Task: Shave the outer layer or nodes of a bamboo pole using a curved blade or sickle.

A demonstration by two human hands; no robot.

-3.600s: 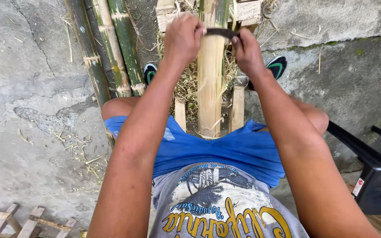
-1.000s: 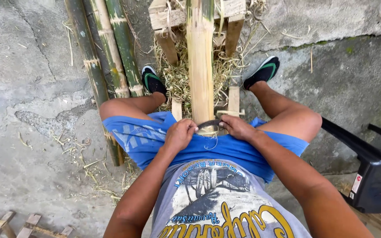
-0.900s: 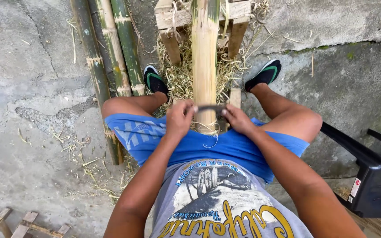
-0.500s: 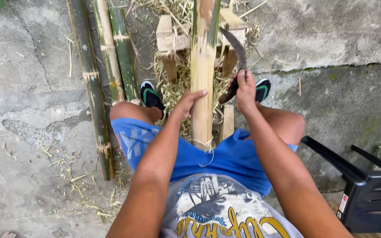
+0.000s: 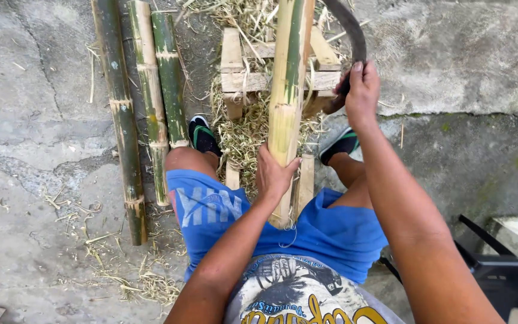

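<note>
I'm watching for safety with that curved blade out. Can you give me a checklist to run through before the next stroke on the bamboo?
1. Left hand steadying the bamboo pole: ok, it wraps the pole.
2. Right hand grip on the curved blade: ok, closed on the handle.
3. Blade clear of the left hand: ok, it is held out to the right of the pole.
4. Pole resting on the wooden stand: ok.
5. Feet clear of the blade path: cannot tell.
6. Blade edge condition: cannot tell.
</note>
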